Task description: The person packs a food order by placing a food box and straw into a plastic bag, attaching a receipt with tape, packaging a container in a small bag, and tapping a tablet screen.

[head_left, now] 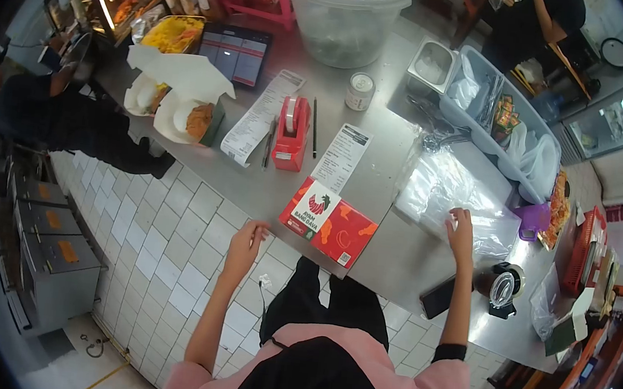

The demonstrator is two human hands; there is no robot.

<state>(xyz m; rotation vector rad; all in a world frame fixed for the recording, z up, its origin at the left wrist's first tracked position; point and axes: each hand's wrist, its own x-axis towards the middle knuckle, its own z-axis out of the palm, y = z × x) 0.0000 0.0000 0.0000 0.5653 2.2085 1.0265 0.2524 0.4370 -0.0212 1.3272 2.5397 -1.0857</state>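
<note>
Loosely curled fingers (pixel 464 215), glossy plastic (pixel 438 183), boxy carton (pixel 332 225)

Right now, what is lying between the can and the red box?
In the head view, a receipt lies between the can and the red box, on the metal table.

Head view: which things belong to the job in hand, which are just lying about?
Likely in the job:
- red box, near the left hand
- clear plastic, right hand at or over it; contact unclear
- receipt just behind the box

Likely lying about:
- can
- phone
- tablet
</note>
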